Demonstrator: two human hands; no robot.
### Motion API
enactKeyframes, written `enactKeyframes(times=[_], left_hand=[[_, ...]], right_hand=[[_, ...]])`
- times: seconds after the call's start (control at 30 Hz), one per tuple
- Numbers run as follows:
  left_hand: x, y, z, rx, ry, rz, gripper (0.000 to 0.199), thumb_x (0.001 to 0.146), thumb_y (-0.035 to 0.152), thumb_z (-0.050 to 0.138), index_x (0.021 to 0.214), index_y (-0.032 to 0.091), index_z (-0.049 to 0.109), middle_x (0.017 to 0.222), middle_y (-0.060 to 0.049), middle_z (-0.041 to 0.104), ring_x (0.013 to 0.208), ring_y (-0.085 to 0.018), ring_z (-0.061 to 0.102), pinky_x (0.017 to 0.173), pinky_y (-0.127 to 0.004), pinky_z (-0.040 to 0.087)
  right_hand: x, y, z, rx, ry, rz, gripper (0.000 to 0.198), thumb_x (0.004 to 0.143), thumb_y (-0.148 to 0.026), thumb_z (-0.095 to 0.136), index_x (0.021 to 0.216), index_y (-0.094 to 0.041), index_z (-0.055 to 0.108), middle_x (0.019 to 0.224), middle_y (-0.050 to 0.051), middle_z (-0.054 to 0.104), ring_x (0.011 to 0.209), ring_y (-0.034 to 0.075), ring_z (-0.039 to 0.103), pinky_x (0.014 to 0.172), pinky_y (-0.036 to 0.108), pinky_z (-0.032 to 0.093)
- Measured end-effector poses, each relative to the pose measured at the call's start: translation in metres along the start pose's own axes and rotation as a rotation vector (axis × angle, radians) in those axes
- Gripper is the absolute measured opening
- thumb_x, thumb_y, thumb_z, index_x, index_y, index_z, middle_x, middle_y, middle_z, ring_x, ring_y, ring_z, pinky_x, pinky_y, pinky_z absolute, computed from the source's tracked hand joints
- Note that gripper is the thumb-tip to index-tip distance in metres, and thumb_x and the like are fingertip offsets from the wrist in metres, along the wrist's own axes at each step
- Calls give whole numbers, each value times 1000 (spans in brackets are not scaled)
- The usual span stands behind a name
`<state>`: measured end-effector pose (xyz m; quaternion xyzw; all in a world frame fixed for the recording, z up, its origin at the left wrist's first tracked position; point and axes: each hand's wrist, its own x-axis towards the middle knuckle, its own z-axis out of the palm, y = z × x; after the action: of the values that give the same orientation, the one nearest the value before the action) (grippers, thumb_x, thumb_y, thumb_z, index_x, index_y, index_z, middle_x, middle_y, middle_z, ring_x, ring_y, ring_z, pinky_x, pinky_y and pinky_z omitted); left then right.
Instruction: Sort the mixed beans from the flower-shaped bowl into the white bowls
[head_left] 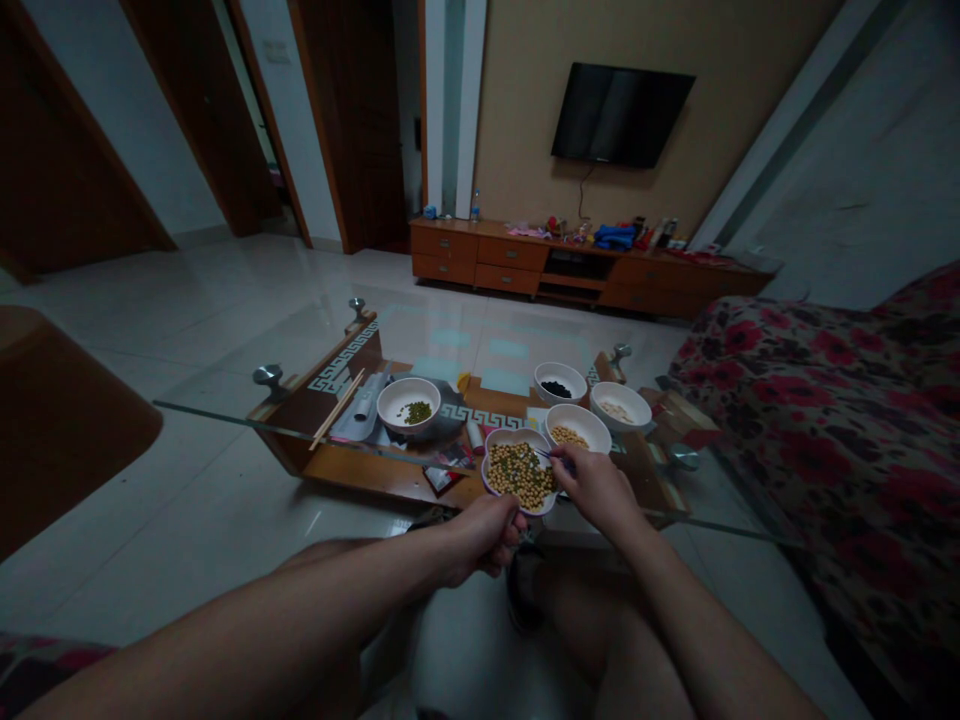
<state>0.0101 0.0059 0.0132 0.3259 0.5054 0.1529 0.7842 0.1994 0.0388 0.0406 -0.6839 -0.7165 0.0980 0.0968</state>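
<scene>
1. The hands work at the lower centre of the frame. The left hand is closed, its fingers gripping the near rim of a lobed white dish.
2. The right hand, just right of it, is pinched around a thin dark tool, whose tip reaches over the dish; exactly what kind of tool is too small to tell.
3. The dish sits just below and right of the frame's centre, at the near edge of the glass-topped desk. Yellow beans and small green beans lie mixed inside it. Whether the dish rests on the glass cannot be told.
4. Just beyond the right hand is a round white bowl with more yellow beans. Behind it, a second bowl holds black beans, and a third, farther right, holds pale ones.
5. Left of the dish, near the frame's centre, a fourth bowl has green beans in its bottom. A pair of chopsticks lies slantwise to its left.
6. A flowered sofa fills the right side; a television hangs upper right, above a long wooden cabinet.
</scene>
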Motion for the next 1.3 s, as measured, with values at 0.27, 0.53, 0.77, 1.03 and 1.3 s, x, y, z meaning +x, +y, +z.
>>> enactKeyframes(times=[0.27, 0.53, 0.77, 1.03, 1.3], left_hand=[[8, -4, -3, -5, -30, -1, 23, 89, 40, 37, 79, 21, 44, 54, 9, 34, 35, -6, 25, 39, -21, 16], [2, 0, -1, -16, -26, -1, 22, 89, 38, 37, 78, 21, 45, 54, 8, 34, 35, -7, 26, 40, -22, 15], [2, 0, -1, -12, -16, 3, 23, 90, 36, 35, 77, 20, 45, 55, 8, 34, 35, -7, 26, 40, -23, 16], [0, 1, 0, 4, -33, -1, 21, 89, 35, 34, 78, 20, 44, 55, 8, 33, 36, -6, 25, 40, -22, 17], [6, -3, -3, 3, -41, -4, 23, 90, 39, 35, 80, 21, 45, 55, 9, 34, 35, -6, 24, 39, -21, 17]], right_hand=[[2, -3, 1, -39, -53, -9, 28, 90, -39, 45, 103, -26, 67, 98, 4, 71, 89, 18, 64, 64, 24, 39], [3, -3, 3, -48, -63, -14, 28, 91, -39, 44, 103, -25, 66, 97, 5, 70, 88, 18, 64, 65, 24, 38], [1, -5, 0, -36, -45, -23, 28, 91, -38, 44, 104, -26, 66, 100, 4, 71, 90, 19, 64, 64, 24, 38], [-2, -9, -5, -28, -23, -23, 30, 91, -39, 43, 105, -26, 66, 99, 4, 71, 90, 19, 65, 63, 24, 38], [-2, -5, -2, 8, 41, -35, 30, 91, -40, 43, 106, -28, 66, 95, 3, 71, 87, 19, 65, 62, 24, 38]])
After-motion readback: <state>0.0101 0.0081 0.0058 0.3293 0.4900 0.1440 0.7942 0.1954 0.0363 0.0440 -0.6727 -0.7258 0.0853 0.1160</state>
